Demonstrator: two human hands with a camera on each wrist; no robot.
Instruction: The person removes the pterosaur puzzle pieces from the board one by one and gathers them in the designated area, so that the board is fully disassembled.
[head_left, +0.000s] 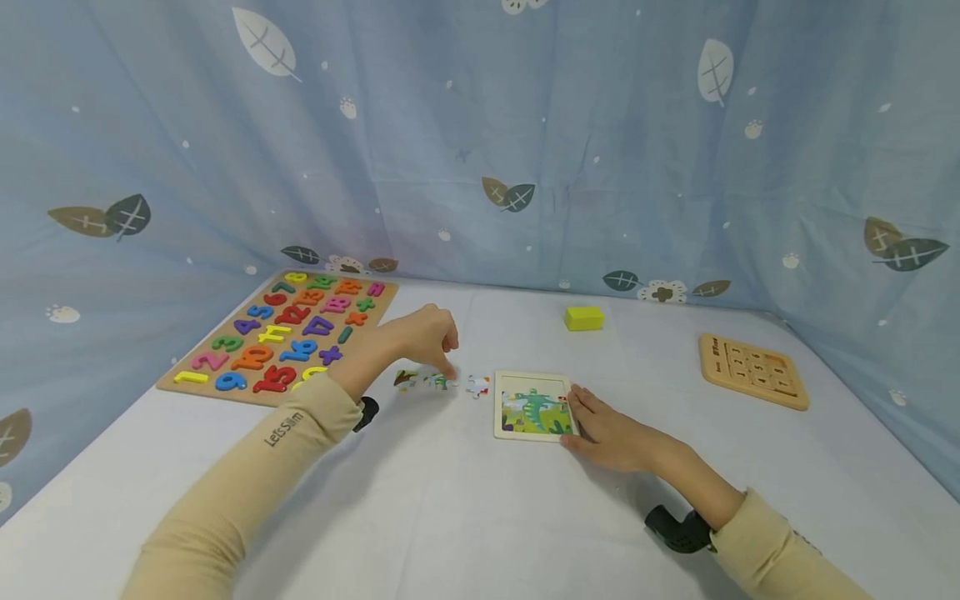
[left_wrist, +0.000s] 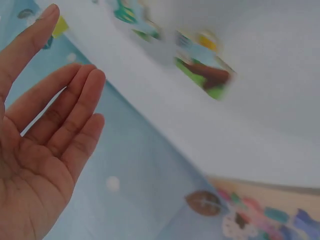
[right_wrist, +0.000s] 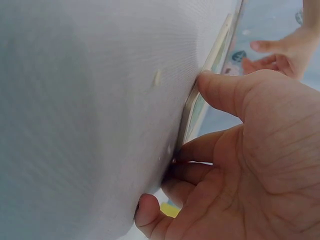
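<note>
A square wooden jigsaw puzzle tray (head_left: 532,377) with a green dinosaur picture lies mid-table. My right hand (head_left: 611,433) holds its right edge, the thumb at the near corner; in the right wrist view, thumb and fingertips meet the tray's thin side. To the left, my left hand (head_left: 427,333) hovers over a loose dinosaur puzzle piece (head_left: 439,381), its index finger pointing down. Beside that lie a brown-and-green puzzle piece (head_left: 406,379) and a white-and-red puzzle piece (head_left: 477,385). The left wrist view shows the left hand (left_wrist: 55,135) with thumb apart and nothing held.
A wooden number board (head_left: 240,333) with colourful numerals lies at the left, partly behind the left forearm. At the back stands a yellow block (head_left: 583,318). A small wooden number board (head_left: 753,371) lies at the right. A blue leaf-print curtain (head_left: 450,142) hangs behind the table.
</note>
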